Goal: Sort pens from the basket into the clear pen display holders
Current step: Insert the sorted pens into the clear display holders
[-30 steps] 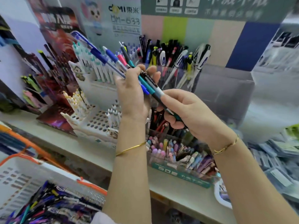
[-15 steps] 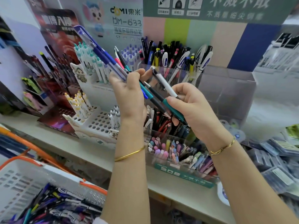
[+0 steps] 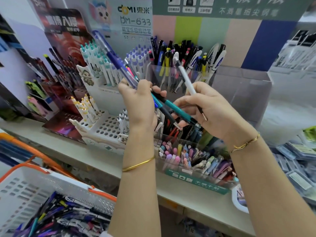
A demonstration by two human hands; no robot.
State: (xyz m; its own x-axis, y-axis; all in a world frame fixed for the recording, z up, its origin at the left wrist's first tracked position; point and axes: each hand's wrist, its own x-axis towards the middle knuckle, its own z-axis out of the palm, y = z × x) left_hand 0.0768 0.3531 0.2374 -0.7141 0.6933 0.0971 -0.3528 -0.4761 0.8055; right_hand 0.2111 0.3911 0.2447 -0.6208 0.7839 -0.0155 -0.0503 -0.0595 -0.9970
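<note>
Hands raised, left hand (image 3: 138, 103) fisting pens (image 3: 116, 62), right hand (image 3: 210, 110) pinching white pen (image 3: 186, 79)

shelf (image 3: 95, 161): pale, runs left to right | backboard (image 3: 215, 36): pastel stripes under green header (white Chinese print) | poster (image 3: 119, 19): cartoon animal, "DM-633" | wall (image 3: 13, 6): white | light: bright, even

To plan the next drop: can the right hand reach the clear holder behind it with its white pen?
Probably yes. The right hand holds the white pen right before the clear holder, its top open; nothing seems to stand between.
</note>
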